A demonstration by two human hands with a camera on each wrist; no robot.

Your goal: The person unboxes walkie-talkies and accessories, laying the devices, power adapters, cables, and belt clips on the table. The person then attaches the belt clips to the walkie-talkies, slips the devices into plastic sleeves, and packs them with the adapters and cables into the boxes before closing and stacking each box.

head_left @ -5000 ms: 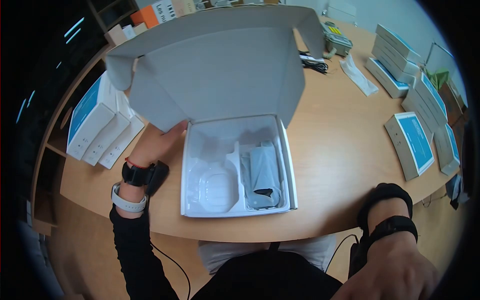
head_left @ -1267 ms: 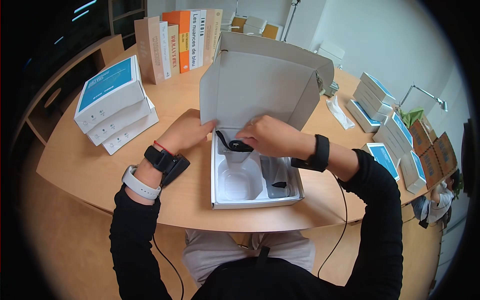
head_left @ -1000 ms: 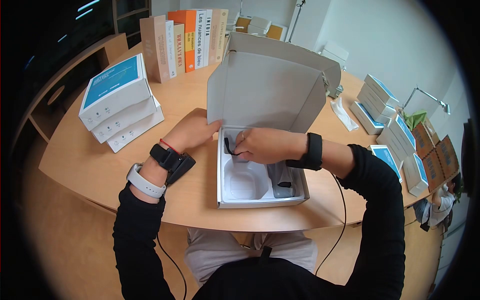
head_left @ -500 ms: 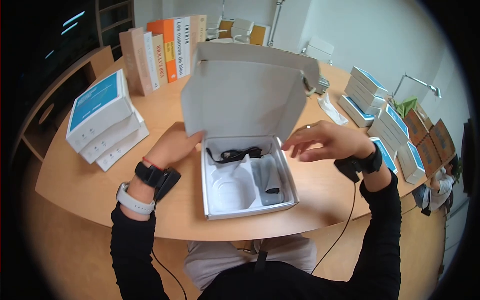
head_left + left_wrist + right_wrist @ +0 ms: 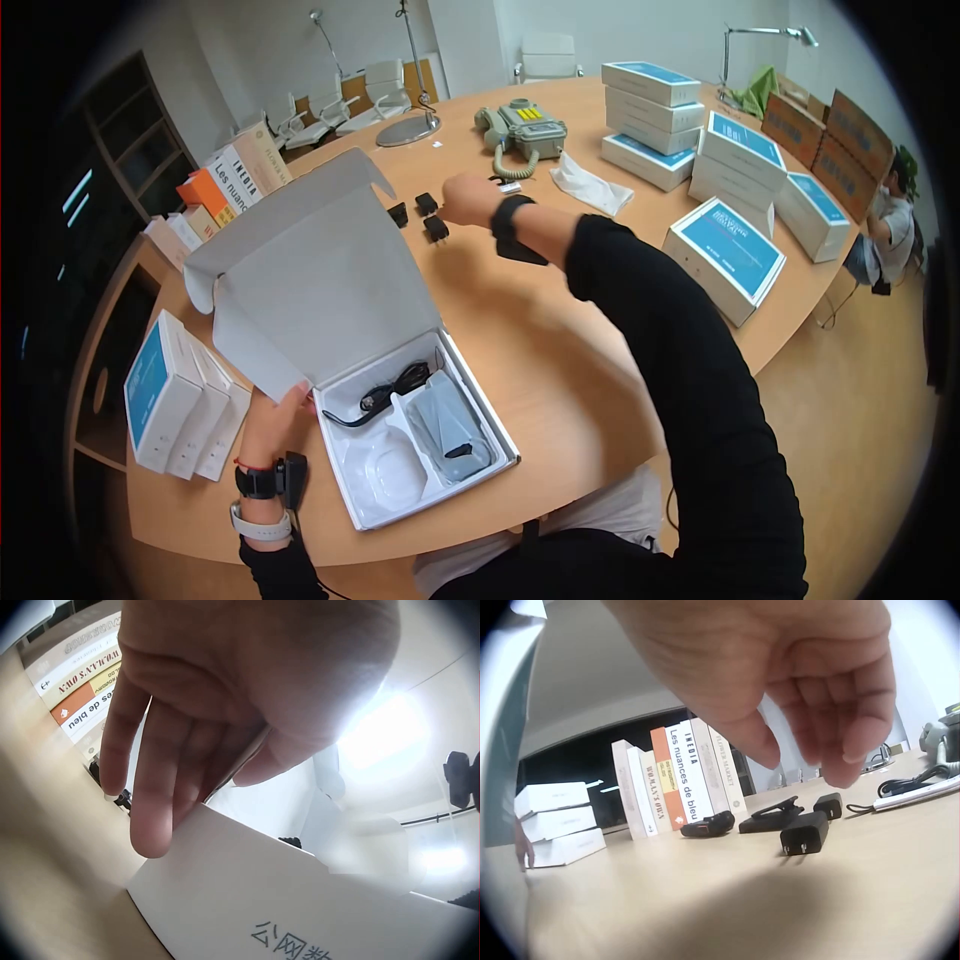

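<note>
In the head view a white box (image 5: 385, 475) lies open, its lid (image 5: 320, 290) raised. A black cable (image 5: 375, 400) fills its upper compartment, and a grey bagged item (image 5: 440, 415) lies beside an empty molded hollow. My left hand (image 5: 275, 425) pinches the box's left rear corner; in the left wrist view the hand (image 5: 225, 682) has its fingers outside the white wall (image 5: 240, 877). My right hand (image 5: 470, 200) hovers beside two black plug adapters (image 5: 436, 230). In the right wrist view the hand (image 5: 802, 682), loosely bent and empty, hangs above the adapters (image 5: 805, 834) and a black clip-like piece (image 5: 772, 817).
Stacked white-and-blue boxes stand at left (image 5: 165, 400) and right (image 5: 650, 120). A corded phone (image 5: 525, 130), a white cloth (image 5: 592, 185) and a lamp base (image 5: 408, 130) lie farther back. Upright books (image 5: 240, 180) stand behind the lid.
The right hand moved from the box to the adapters farther back. The cable was placed in the upper compartment earlier. The left hand stays at the corner; the head view has turned right.
</note>
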